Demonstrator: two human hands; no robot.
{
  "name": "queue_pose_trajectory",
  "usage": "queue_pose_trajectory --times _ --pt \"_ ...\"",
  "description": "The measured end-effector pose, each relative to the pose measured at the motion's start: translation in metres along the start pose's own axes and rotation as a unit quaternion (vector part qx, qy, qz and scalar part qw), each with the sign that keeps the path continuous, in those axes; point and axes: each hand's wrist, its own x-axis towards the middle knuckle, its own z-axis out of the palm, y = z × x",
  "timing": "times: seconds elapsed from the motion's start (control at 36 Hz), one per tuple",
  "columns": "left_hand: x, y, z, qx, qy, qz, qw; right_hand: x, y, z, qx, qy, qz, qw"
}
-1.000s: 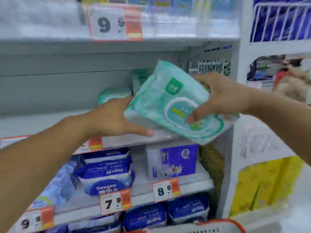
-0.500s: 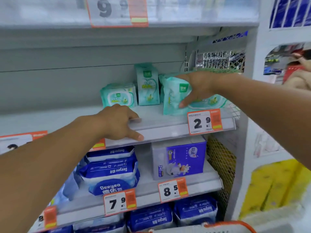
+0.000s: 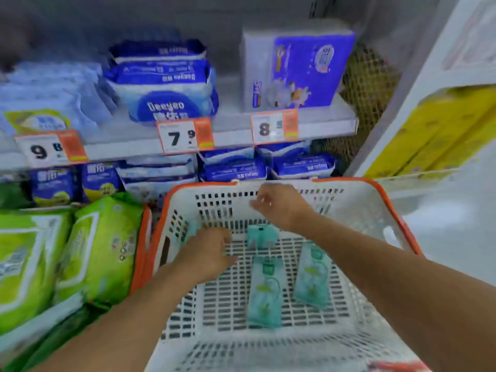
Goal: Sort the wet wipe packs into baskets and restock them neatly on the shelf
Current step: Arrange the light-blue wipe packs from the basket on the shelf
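Teal packs [image 3: 264,291] in white basket [image 3: 375,210], green packs [image 3: 99,248] alongside; both hands' [image 3: 206,253] grip loose, empty

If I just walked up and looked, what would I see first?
Probably the big white basket with the orange rim, right in front, with a few teal wet wipe packs lying on its floor. Both hands reach into it: the left hand low near the bottom, the right hand higher by the far wall. Bright green packs sit left of it.

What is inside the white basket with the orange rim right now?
The white basket holds two flat teal packs and a small teal pack. Another teal pack sits partly hidden behind the left hand.
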Motion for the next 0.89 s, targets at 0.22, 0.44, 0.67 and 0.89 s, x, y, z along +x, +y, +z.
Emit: queue_pose_trajectory --times 0.22,0.44,0.67,0.89 --pt "0.010 -0.027 0.082 -0.086 -0.161 -0.110 0.977 -0.060 0.099 0.113 0.022 -0.118 0.417 0.901" --pt "0.027 -0.003 0.096 -0.163 -0.151 -0.112 0.969 -0.051 0.125 0.122 0.064 -0.109 0.478 0.869" --pt "0.015 0.010 0.077 -0.529 -0.213 -0.156 0.807 -0.040 0.047 0.089 0.376 -0.237 0.353 0.824" --pt "0.011 -0.018 0.080 -0.572 -0.073 -0.208 0.790 -0.037 0.056 0.124 0.121 -0.102 0.375 0.914"
